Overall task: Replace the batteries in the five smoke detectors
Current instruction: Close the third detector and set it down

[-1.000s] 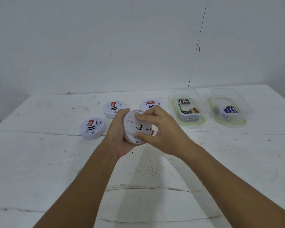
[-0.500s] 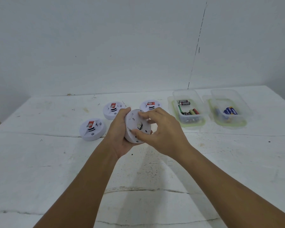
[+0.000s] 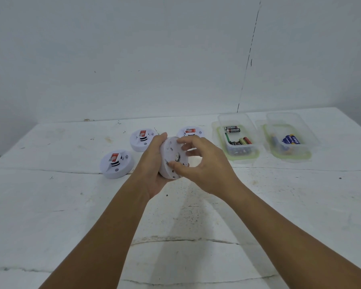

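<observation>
My left hand (image 3: pixel 153 163) grips a round white smoke detector (image 3: pixel 171 155) above the table, tilted so its back faces me. My right hand (image 3: pixel 204 163) pinches the detector's back plate with thumb at the lower edge and fingers at the top. Three more white smoke detectors lie face up on the table: one at the left (image 3: pixel 116 164), one behind my left hand (image 3: pixel 141 139), one partly hidden behind my right hand (image 3: pixel 191 132).
Two clear plastic tubs stand at the right of the white table (image 3: pixel 71 215): the nearer tub (image 3: pixel 238 138) holds several black and mixed batteries, the farther tub (image 3: pixel 288 140) holds blue batteries. A white wall rises behind the table.
My right hand's fingers have shifted round the held detector's back, from across its middle to its rim. The detector has tilted a little. The other detectors have not moved.
</observation>
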